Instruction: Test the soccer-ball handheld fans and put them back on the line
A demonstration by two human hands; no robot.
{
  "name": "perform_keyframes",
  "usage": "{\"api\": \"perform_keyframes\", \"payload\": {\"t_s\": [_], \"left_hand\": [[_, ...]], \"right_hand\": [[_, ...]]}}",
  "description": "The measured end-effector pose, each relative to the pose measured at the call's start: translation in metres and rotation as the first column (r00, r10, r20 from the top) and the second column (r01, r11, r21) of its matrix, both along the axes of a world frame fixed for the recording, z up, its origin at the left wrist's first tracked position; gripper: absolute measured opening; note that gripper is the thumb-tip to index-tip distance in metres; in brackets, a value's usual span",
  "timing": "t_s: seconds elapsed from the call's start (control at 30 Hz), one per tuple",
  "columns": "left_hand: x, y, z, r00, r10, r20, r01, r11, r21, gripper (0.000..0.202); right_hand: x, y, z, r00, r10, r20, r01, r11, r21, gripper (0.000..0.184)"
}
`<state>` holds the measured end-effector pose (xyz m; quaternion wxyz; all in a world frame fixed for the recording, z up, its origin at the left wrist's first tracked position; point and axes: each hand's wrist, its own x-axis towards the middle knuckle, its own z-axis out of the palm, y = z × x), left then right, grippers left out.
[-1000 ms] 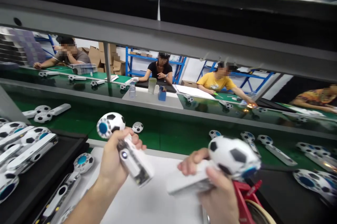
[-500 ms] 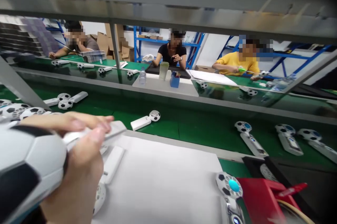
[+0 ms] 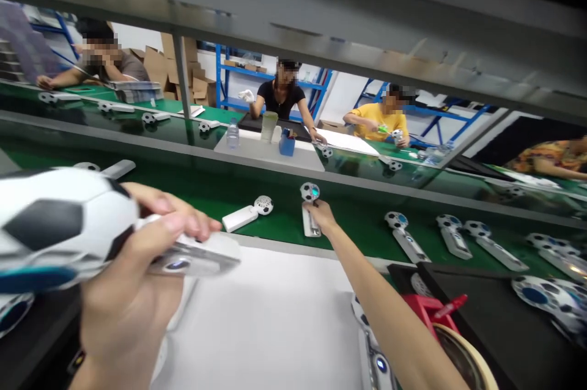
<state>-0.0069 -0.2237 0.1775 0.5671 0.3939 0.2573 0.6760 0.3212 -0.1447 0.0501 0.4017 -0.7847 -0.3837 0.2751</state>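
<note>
My left hand point(image 3: 132, 280) is closed round the white handle of a football-patterned hand fan point(image 3: 59, 225), held up close to the camera at the lower left. My right hand point(image 3: 323, 216) is stretched far out over the green conveyor belt point(image 3: 284, 228), with its fingers on the handle of another football fan point(image 3: 310, 209) that lies on the belt. Whether those fingers grip the fan or only touch it does not show. A further fan point(image 3: 247, 214) lies on the belt just left of it.
A white mat point(image 3: 275, 323) covers the bench before me, with a fan point(image 3: 373, 347) at its right edge, a red tape dispenser point(image 3: 435, 316) and a black tray point(image 3: 499, 323) with fans. More fans lie along the belt to the right. Several people sit across the line.
My right arm has come into view and reached out to the belt, where a fan now lies under its fingers. My left hand still holds its fan, shifted slightly up.
</note>
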Motion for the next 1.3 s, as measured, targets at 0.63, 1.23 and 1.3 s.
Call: {"api": "perform_keyframes", "payload": {"t_s": [0.63, 1.23, 1.3], "left_hand": [[0.032, 0.024, -0.023, 0.978, -0.209, 0.01, 0.207, 0.962, -0.179, 0.012], [0.037, 0.031, -0.031, 0.991, -0.127, -0.04, 0.116, 0.972, -0.206, 0.015], [0.04, 0.03, -0.033, 0.989, -0.134, -0.059, 0.12, 0.971, -0.205, 0.015]], "right_hand": [[-0.162, -0.11, 0.084, 0.646, 0.747, 0.155, -0.753, 0.59, 0.291, 0.02], [-0.165, -0.103, 0.065, 0.7, 0.691, 0.181, -0.704, 0.624, 0.34, 0.013], [-0.163, -0.102, 0.06, 0.699, 0.688, 0.198, -0.705, 0.614, 0.356, 0.006]]}}
